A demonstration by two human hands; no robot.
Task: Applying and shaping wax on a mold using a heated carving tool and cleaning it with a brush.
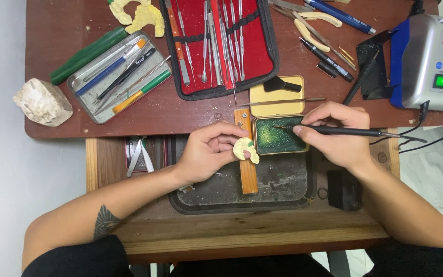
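Head view: left hand [208, 150] pinched pale yellow dental cast [245, 149] over wooden bench peg [246, 154]. Right hand [337, 132] gripped black corded wax pen [344, 131], tip dipped in green wax tin [280, 135]. Wax pickup under way; no green wax seen on cast yet, application left.

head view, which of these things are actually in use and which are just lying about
In use:
- left hand holding a yellow dental cast over the wooden peg
- right hand holding a corded black wax pen, tip in the green wax tin

Lying about:
- red instrument roll
- metal tray of tools
- plaster block
- spare yellow casts
- grey control unit
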